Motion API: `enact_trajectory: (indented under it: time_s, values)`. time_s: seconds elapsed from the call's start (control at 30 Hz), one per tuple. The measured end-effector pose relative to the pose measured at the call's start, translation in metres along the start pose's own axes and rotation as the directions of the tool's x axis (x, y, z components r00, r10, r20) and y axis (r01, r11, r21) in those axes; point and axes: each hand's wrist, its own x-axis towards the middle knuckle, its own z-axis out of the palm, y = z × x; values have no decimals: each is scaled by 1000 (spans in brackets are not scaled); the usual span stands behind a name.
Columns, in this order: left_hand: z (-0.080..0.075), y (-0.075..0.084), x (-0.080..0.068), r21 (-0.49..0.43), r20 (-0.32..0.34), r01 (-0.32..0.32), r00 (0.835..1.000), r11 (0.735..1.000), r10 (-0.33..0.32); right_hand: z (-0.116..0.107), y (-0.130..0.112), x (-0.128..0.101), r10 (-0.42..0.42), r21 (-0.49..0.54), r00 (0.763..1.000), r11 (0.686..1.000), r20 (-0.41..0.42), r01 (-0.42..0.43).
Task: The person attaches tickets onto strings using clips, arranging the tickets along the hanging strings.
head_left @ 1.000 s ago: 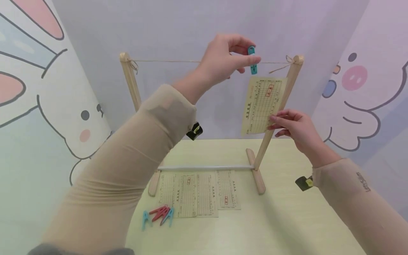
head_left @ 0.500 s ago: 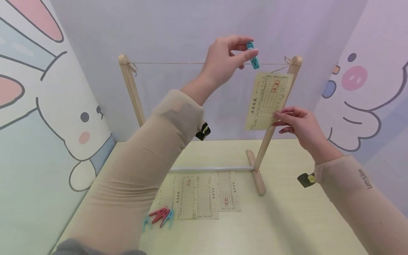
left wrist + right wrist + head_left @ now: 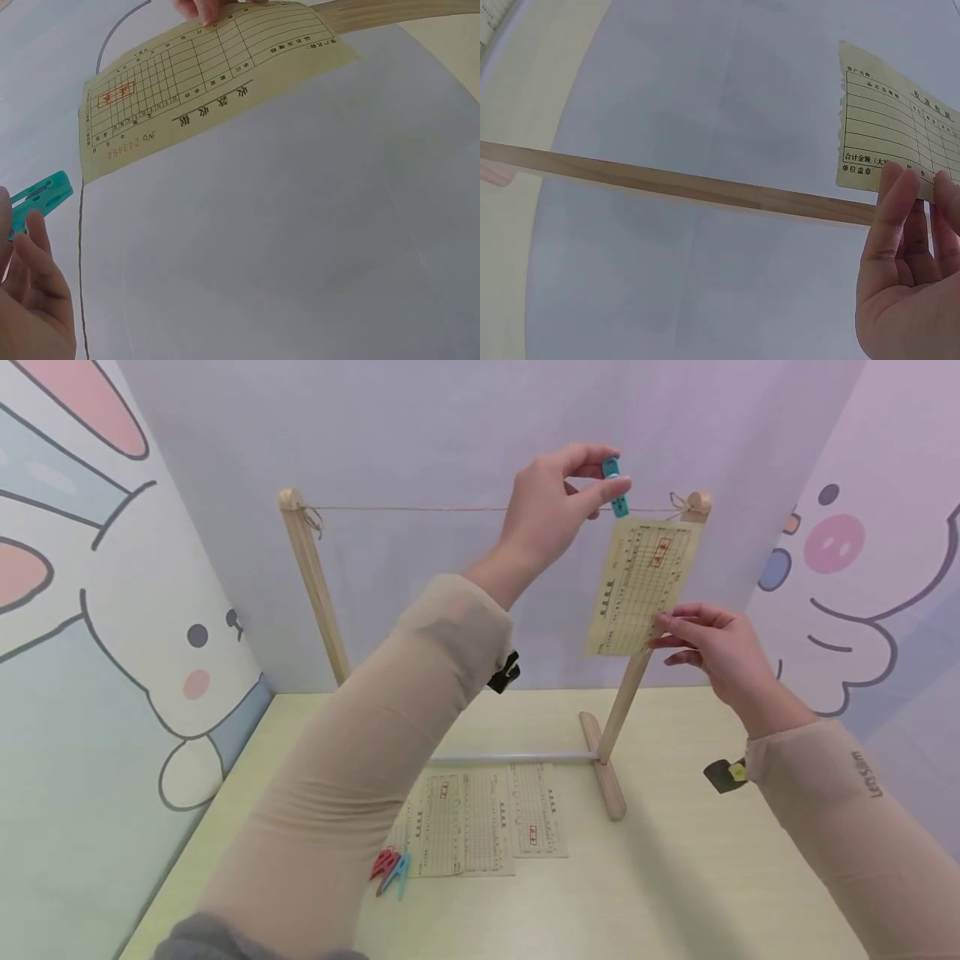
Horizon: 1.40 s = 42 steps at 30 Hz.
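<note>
My left hand (image 3: pixel 551 508) pinches a teal clothespin (image 3: pixel 615 487) by its upper end, its tip pointing down beside the string (image 3: pixel 405 509). In the left wrist view the clothespin (image 3: pixel 46 193) is apart from the paper and the string. Between thumb and fingers my right hand (image 3: pixel 716 647) pinches a yellowish printed receipt (image 3: pixel 643 581) by its right edge, low down. The receipt is slightly tilted, and its top edge lies close to the string near the right post. In the right wrist view, fingers (image 3: pixel 900 196) hold the margin of the receipt (image 3: pixel 877 124).
A wooden frame with a right post (image 3: pixel 628 702), a left post (image 3: pixel 318 593) and a white bottom bar (image 3: pixel 517 757) carries the string. Several receipts (image 3: pixel 483 827) lie on the table (image 3: pixel 675 860). Red and blue clothespins (image 3: pixel 396 872) lie nearby, partly hidden by my left sleeve.
Both hands have moved right and slightly up. The receipt has risen to the string's height by the right post, and the clothespin has followed along the string.
</note>
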Motion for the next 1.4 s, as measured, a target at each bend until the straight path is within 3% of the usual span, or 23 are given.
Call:
enact_trajectory:
  time_s: [0.27, 0.5, 0.8, 1.17, 1.4]
  values:
    - [4, 2, 5, -26, -21, 7, 1000, 1000, -8, 0, -1, 5, 12, 10, 1000, 1000, 3, -12]
    - [5, 0, 7, -44, -20, 89, 996, 995, -90, 3, -3, 10, 13, -13, 1000, 1000, 14, -13]
    - [9, 4, 6, -94, -45, 144, 988, 985, -148, 5, -4, 13, 6, -50, 1000, 999, 20, -5]
    - [17, 10, 9, -128, -25, 161, 986, 979, -165, 3, -7, 14, -21, -29, 1000, 999, 18, 21]
    - [19, 7, 11, -64, -3, 167, 986, 984, -167, 6, -3, 14, -21, -20, 999, 1000, 32, 22]
